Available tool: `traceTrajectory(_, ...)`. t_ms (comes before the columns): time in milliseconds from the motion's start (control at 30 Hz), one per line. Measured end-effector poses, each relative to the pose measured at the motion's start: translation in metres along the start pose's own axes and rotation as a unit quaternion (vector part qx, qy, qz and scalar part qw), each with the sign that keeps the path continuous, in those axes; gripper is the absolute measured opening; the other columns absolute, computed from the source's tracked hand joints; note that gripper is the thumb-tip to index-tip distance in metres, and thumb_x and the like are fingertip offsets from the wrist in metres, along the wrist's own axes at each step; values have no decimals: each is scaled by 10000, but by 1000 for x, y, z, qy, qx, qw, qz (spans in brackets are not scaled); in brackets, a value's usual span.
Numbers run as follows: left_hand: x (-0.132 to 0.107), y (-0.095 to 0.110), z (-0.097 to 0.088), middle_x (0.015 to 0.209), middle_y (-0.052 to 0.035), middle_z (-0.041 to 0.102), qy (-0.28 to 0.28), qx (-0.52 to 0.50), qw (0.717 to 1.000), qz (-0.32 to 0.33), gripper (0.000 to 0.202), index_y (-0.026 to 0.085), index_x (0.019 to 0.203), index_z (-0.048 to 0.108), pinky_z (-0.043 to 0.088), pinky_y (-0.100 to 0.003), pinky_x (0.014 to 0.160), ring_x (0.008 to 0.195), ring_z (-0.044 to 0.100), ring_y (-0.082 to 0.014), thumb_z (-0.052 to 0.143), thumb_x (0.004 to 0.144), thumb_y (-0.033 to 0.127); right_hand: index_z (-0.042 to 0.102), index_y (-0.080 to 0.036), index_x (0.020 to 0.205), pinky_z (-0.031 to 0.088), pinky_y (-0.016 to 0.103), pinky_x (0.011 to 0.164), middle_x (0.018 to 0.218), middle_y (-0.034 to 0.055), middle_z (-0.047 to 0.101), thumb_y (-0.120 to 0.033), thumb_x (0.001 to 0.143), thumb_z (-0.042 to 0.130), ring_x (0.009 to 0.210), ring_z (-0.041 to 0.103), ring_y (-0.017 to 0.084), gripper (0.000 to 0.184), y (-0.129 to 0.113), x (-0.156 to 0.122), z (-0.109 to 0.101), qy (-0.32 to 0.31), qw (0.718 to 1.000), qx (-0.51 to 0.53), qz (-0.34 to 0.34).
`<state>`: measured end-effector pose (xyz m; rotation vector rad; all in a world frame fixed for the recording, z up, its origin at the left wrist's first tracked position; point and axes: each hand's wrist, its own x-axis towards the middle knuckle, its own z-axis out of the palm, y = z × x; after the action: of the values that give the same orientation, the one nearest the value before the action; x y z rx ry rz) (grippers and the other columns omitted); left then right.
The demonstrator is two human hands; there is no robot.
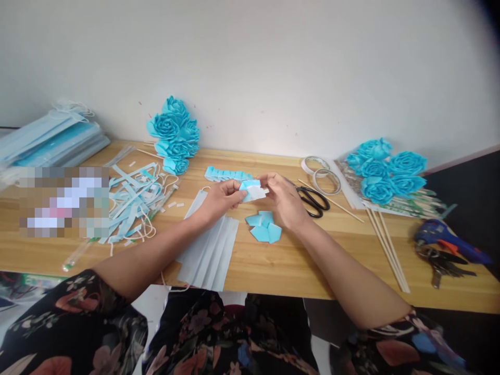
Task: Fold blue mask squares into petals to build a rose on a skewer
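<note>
Both hands meet above the middle of the wooden table (273,265). My left hand (219,200) and my right hand (284,200) each pinch one end of a small folded blue-and-white fabric piece (253,190). Just below them lie several cut blue fabric squares (264,226). A grey-blue face mask (211,250) lies flat under my left forearm, hanging over the near edge. A row of folded blue pieces (226,174) sits just behind the hands.
Black scissors (312,200) and two tape rolls (322,174) lie right of my hands. Blue fabric roses stand at the back left (174,134) and right (385,169), with wooden sticks (388,250), a blue glue gun (449,239), keys (441,265). Mask scraps (133,200) and stacked masks (54,138) lie left.
</note>
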<state>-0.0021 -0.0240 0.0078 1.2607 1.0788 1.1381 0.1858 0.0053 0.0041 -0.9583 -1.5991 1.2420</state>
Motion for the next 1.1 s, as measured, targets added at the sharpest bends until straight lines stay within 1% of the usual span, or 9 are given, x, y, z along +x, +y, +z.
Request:
traceTrajectory(133,1,0,0,573,37,529,1,7,1000,4,261,171,686,542,365,-221,533,517,449,-72,701,743,370,666,-228,949,472,331,918,1036,30,687,-483,943,487,1040,615,199,311,-8,-4,0,-19,996,-67,-60)
traceTrajectory(233,1,-1,0,571,40,524,-10,5,1000,8,259,168,695,544,360,-217,530,516,444,-70,699,745,369,666,-223,901,459,332,923,1010,28,700,-450,954,481,1046,617,201,297,-13,-4,1,-31,992,-87,-82)
traceTrajectory(367,0,-1,0,577,44,517,-21,12,1000,9,269,167,697,535,356,-213,532,518,441,-66,695,740,379,656,-222,863,469,321,855,945,22,696,-420,927,536,953,623,192,241,-14,-3,3,-29,994,-82,-66)
traceTrajectory(500,0,0,0,588,45,519,-33,27,999,13,257,159,712,548,346,-214,531,526,443,-65,679,746,378,636,-222,832,468,304,753,873,15,665,-399,878,603,827,600,173,186,-10,-3,5,-23,997,-61,-40)
traceTrajectory(600,0,0,1,590,45,523,-34,29,999,18,242,152,728,564,342,-215,529,526,442,-65,671,751,368,607,-222,819,460,296,708,844,4,635,-371,849,636,762,574,154,155,-6,-2,5,-23,998,-47,-30)
traceTrajectory(767,1,-1,1,599,51,522,-36,23,999,20,259,159,729,562,339,-216,520,517,430,-62,685,744,387,546,-223,839,442,275,651,804,-16,577,-320,806,665,713,530,132,157,-3,-2,6,-16,999,-38,-27)
traceTrajectory(867,1,-1,1,597,53,516,-38,19,999,24,266,161,713,548,338,-214,520,518,429,-61,688,743,385,530,-228,902,433,268,639,777,-33,549,-304,792,672,696,510,127,195,-1,-2,7,-7,999,-41,-27)
traceTrajectory(1000,0,0,1,587,56,505,-37,21,999,26,246,158,723,554,328,-212,519,518,423,-61,675,755,370,531,-232,975,451,283,687,805,-31,560,-303,787,679,742,538,137,249,2,-1,7,-13,998,-46,-39)
traceTrajectory(1100,1,0,0,581,54,506,-28,24,999,24,251,161,711,542,322,-212,517,515,425,-62,676,753,370,546,-238,1024,472,303,753,889,-13,611,-335,808,668,807,574,151,265,-1,-2,6,-21,998,-37,-45)
